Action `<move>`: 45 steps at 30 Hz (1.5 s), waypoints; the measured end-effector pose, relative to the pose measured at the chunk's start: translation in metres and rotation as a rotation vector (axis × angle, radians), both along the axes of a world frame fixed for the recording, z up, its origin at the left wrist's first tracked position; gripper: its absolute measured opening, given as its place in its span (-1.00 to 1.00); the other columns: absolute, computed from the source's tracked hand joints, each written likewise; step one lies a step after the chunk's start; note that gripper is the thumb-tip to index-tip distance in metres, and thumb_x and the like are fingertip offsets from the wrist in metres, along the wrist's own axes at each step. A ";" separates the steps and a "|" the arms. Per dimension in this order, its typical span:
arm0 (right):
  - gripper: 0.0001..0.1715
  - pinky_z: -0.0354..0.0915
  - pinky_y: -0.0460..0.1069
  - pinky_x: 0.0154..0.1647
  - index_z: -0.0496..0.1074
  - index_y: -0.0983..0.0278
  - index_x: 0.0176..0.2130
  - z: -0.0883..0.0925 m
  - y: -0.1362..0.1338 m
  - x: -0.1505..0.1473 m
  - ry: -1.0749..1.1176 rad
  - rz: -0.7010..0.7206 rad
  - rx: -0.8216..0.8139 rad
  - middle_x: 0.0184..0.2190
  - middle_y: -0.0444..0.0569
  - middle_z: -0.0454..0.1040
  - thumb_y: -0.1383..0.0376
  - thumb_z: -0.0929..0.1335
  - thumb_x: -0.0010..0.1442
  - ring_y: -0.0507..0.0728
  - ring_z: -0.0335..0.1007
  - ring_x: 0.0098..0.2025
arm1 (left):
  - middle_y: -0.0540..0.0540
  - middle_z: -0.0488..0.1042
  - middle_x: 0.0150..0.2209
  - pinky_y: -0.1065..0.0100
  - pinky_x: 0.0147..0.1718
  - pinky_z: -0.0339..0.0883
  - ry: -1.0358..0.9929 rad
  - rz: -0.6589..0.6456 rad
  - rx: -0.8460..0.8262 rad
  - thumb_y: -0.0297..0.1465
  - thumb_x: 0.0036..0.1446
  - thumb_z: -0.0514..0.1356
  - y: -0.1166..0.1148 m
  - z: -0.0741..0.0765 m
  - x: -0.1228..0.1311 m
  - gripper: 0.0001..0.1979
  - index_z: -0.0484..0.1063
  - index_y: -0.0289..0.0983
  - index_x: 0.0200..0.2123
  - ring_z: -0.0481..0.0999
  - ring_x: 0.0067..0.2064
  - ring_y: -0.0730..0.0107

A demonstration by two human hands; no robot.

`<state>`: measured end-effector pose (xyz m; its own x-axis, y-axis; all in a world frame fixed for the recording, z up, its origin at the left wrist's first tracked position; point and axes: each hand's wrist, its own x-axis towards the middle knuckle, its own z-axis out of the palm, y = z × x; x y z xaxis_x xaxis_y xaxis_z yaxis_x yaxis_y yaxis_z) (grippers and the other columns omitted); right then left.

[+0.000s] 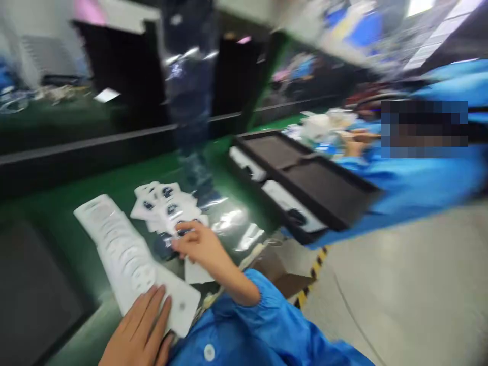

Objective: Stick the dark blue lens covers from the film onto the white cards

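Room: we are in a busy work hall, and it all looks blurry.
Table: our green table (125, 188) runs from left to right in front of us.
White strip: a long white strip (114, 244) of cards lies on the table, running from far left to near right.
Left hand: our left hand (133, 330) lies flat on the near end of the strip, fingers straight and close together.
Small cards: a pile of small white cards (163, 203) with dark spots sits just to the right of the strip.
Right hand: our right hand (202, 246) is at the near edge of the pile, fingers bent over one card. We cannot tell if they pinch it.
Which way: the pile lies just far and left of our right fingertips, so that hand is the nearer one.
Bag: a clear plastic bag (232, 223) shines to the right of the pile.
Trays: black trays (324, 188) sit farther right.
Co-worker: a blue sleeve (400, 188) of another person lies beside the trays.
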<state>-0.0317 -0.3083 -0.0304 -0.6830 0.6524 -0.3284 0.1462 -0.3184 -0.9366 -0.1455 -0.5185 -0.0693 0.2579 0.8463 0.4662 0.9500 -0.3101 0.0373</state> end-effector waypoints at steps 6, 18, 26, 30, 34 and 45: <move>-0.48 0.24 -0.12 -0.64 0.45 0.21 -0.01 -0.016 -0.020 -0.001 -0.115 0.092 0.125 -0.56 -0.23 0.48 0.11 0.53 0.08 0.02 0.36 -0.58 | -0.41 0.41 0.21 0.02 0.27 0.18 -0.090 0.139 -0.282 -0.03 0.33 0.15 -0.012 0.001 0.023 -0.32 0.35 -0.51 0.24 0.37 0.23 -0.09; -0.58 0.44 -0.01 -0.42 0.51 0.17 -0.08 -0.020 -0.032 -0.012 -0.278 0.278 0.315 -0.44 -0.09 0.62 0.10 0.54 0.11 0.12 0.55 -0.43 | -0.27 0.53 0.06 -0.02 0.18 0.34 0.041 0.239 -0.103 -0.34 0.37 0.17 -0.014 -0.003 0.031 -0.70 0.55 -0.39 0.02 0.45 0.14 0.04; -0.62 0.44 0.00 -0.46 0.52 0.17 -0.13 -0.018 -0.031 -0.014 -0.323 0.312 0.359 -0.44 -0.08 0.62 0.10 0.56 0.09 0.12 0.51 -0.47 | -0.17 0.57 -0.06 -0.07 0.16 0.37 0.002 0.241 -0.055 -0.39 0.34 0.20 -0.014 -0.006 0.033 -0.85 0.56 -0.30 -0.16 0.51 0.06 0.06; -0.64 0.44 -0.01 -0.47 0.53 0.17 -0.13 -0.018 -0.033 -0.014 -0.329 0.302 0.371 -0.44 -0.09 0.62 0.11 0.56 0.10 0.11 0.50 -0.48 | -0.16 0.57 -0.07 -0.08 0.15 0.39 -0.013 0.249 -0.046 -0.39 0.34 0.20 -0.013 -0.006 0.033 -0.86 0.56 -0.30 -0.17 0.52 0.05 0.06; -0.65 0.44 -0.03 -0.43 0.54 0.18 -0.11 -0.018 -0.034 -0.013 -0.348 0.310 0.369 -0.41 -0.09 0.63 0.12 0.55 0.14 0.09 0.50 -0.45 | -0.16 0.57 -0.06 -0.07 0.12 0.44 -0.018 0.246 -0.041 -0.38 0.35 0.19 -0.013 -0.007 0.033 -0.83 0.58 -0.30 -0.13 0.53 0.05 0.06; -0.70 0.41 -0.08 -0.39 0.56 0.19 -0.11 -0.017 -0.035 -0.013 -0.346 0.315 0.347 -0.42 -0.12 0.63 0.17 0.55 0.16 0.04 0.51 -0.42 | -0.15 0.57 -0.07 -0.03 0.10 0.48 0.016 0.257 -0.050 -0.39 0.36 0.18 -0.013 -0.004 0.032 -0.81 0.59 -0.28 -0.10 0.54 0.04 0.11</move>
<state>-0.0450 -0.3433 -0.0473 -0.7526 0.5445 -0.3703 0.5005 0.1076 -0.8590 -0.1139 -0.5313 -0.0730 0.0384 0.9069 0.4196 0.9979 -0.0565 0.0310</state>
